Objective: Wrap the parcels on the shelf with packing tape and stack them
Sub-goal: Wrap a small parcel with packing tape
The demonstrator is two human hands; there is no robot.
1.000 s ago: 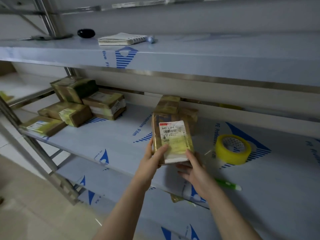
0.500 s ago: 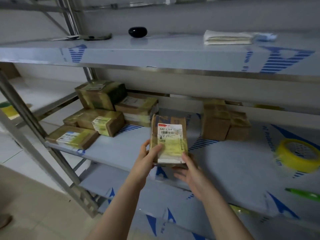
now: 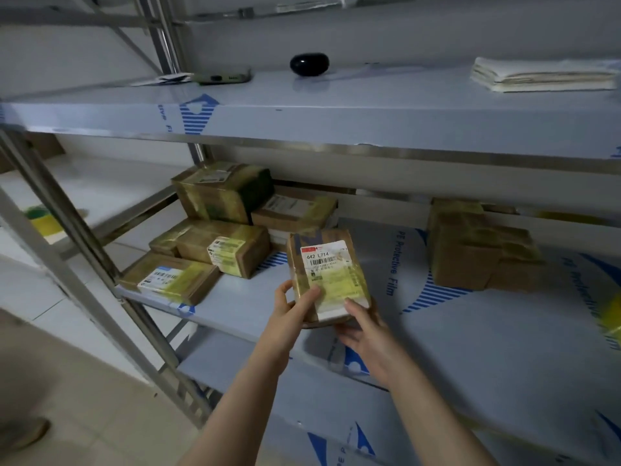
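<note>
Both hands hold one flat parcel [image 3: 327, 274] above the front of the middle shelf [image 3: 470, 331], label side up toward the camera. The left hand [image 3: 295, 309] grips its lower left edge, thumb lying on the yellow-taped face and fingers behind. The right hand [image 3: 364, 326] supports the lower right corner, thumb on the face and fingers spread underneath. The parcel's long axis runs roughly from six to twelve o'clock, with the top leaning a little toward eleven. It looks lifted off the shelf, not resting on it.

The relation that matters: the pile of taped parcels [image 3: 221, 230] lies at about ten o'clock from the hands, near but not touching the held parcel, and the left hand is the nearer one. Since glossy tape already bands this parcel, I judge that stacking is the step in hand. That likely means carrying it toward ten o'clock and laying it flat on the pile.

At two o'clock, well apart, sits a second group of brown boxes [image 3: 477, 243]. A yellow blur at the three o'clock edge may be the tape roll [image 3: 613, 317]; I cannot tell for certain.
</note>
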